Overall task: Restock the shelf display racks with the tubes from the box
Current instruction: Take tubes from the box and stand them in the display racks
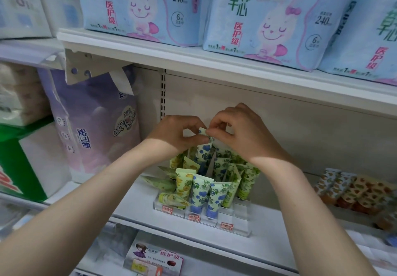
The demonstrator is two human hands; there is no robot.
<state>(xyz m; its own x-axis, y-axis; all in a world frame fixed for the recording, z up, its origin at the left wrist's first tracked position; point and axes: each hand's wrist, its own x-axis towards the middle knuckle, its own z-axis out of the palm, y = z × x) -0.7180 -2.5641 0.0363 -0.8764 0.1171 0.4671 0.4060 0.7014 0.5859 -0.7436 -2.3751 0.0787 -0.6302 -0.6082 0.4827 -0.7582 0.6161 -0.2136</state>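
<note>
Both hands are meeting at the back of a clear display rack point(243, 231) as a person is seating a blue-flowered tube point(205, 148). The left hand point(178, 135) and the right hand point(245, 136) are each pinching the tube's flat crimped end between thumb and fingertips, the remaining fingers curling loosely. The tube is hanging cap-down directly beneath the two pinches, its lower part dipping in among the standing tubes point(225, 166) under the right palm.

The step appears to be a lowering into a rear slot, and it is calling for a straight, vertical descent. Keeping the crimp level between both pinches should be stopping the body from swinging into its neighbours. The cap cannot be seen, so feeling for the slot floor before letting go looks wise.

Below the left wrist, several yellow-flowered tubes point(163, 184) are lying tipped over on the shelf point(133, 202) and across the rack's edge; a careless elbow could be toppling more. Nearer the person than both hands, the front row point(198, 192) is standing upright. The box is not showing in view.
</note>
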